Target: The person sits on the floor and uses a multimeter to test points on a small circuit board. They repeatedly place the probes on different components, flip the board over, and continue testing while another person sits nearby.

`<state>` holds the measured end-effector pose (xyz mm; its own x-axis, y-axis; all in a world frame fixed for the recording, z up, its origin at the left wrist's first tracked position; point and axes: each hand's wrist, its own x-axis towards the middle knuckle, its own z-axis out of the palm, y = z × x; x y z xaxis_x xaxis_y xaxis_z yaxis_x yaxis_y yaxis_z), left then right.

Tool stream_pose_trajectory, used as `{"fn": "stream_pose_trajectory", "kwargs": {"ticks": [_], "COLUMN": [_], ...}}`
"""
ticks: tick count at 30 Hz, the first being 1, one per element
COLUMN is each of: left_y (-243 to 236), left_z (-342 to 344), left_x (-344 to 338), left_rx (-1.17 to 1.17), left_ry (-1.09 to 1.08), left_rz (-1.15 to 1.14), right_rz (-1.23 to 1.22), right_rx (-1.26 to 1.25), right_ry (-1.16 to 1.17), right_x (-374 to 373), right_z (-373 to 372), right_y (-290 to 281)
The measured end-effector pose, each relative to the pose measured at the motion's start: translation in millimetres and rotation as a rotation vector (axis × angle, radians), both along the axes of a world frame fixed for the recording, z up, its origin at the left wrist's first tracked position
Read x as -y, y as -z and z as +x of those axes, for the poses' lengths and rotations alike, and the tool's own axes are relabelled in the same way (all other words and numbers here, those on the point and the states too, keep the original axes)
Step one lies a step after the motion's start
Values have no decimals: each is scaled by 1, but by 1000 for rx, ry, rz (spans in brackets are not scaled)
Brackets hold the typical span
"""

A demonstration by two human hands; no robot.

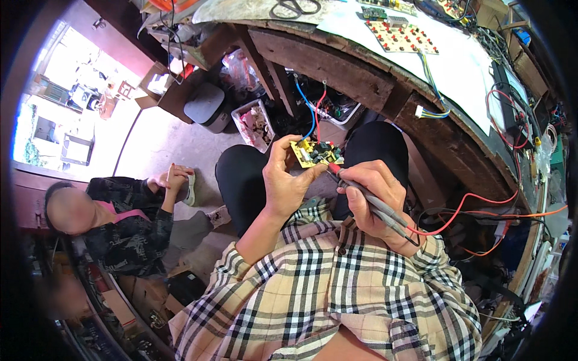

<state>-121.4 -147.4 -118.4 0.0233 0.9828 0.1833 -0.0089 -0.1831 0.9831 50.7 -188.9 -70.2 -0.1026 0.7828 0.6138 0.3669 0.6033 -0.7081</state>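
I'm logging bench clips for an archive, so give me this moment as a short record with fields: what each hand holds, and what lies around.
left hand: left hand holds a small yellow circuit board with blue and red wires
right hand: right hand grips two grey meter probes, red tip at the board's edge
bench: wooden workbench with white sheet, scissors, another board with red parts
nearby: a seated person on the person's left
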Motion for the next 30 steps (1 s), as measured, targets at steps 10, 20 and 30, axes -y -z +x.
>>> {"fn": "stream_pose_trajectory", "kwargs": {"ticks": [10, 20, 30], "left_y": [-1, -2, -5], "left_z": [1, 2, 0], "left_x": [3, 5, 5], "left_rx": [57, 130, 86], "left_ry": [68, 119, 209], "left_rz": [18, 19, 24], "right_rz": [-47, -322, -430], "right_rx": [-52, -368, -434], "right_ry": [-43, -203, -208], "right_x": [0, 1, -1], "right_z": [1, 5, 8], "right_y": [5, 5, 1]}}
